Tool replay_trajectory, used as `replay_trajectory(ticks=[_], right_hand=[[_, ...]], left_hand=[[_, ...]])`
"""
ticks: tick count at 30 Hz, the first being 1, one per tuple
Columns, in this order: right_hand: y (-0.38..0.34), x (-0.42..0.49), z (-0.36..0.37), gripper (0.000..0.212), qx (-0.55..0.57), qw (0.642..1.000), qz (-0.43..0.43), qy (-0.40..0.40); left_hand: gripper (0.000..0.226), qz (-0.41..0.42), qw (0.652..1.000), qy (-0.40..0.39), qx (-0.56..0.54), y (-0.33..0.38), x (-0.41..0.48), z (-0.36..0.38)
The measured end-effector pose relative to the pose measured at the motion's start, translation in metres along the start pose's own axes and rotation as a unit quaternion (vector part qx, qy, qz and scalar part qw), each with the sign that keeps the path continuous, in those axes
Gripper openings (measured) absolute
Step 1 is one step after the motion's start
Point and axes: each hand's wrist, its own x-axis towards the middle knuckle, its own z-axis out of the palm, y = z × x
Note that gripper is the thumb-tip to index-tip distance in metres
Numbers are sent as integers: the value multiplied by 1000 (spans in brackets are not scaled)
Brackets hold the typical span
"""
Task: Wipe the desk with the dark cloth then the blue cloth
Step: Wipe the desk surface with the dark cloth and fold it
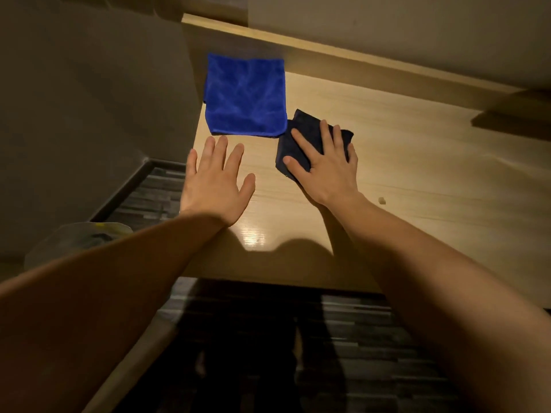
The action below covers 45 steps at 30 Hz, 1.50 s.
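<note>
A folded blue cloth (246, 95) lies flat at the far left corner of the light wooden desk (417, 162). Just right of its near corner sits the folded dark cloth (304, 129). My right hand (325, 168) presses flat on the dark cloth, fingers spread over it, covering its near half. My left hand (216, 178) rests palm down on the bare desk, fingers apart, just below the blue cloth and not touching it.
A raised wooden ledge (357, 62) runs along the desk's back edge against the wall. A small pale crumb (381, 200) lies on the desk to the right. A plastic bag (80, 236) sits on the floor at the left. Dark tiled floor lies below the desk's front edge.
</note>
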Motion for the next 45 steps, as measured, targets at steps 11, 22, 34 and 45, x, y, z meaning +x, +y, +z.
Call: replay_trajectory(ticks=[11,22,34,45], right_hand=[[-29,-96,20,65,-9,999,-32,-21],[-48,-185,46,55,48,993,-108,20],[-33,-240,-19,19,466,878,47,-99],[84,-16,-78,25,322,945,-33,52]], left_hand=[[69,34,999,9,-6,-6,-1,3],[68,38,999,6,-32,-9,-2,1],[64,77,989,6,-129,78,1,6],[75,31,999,-16,-8,92,4,20]])
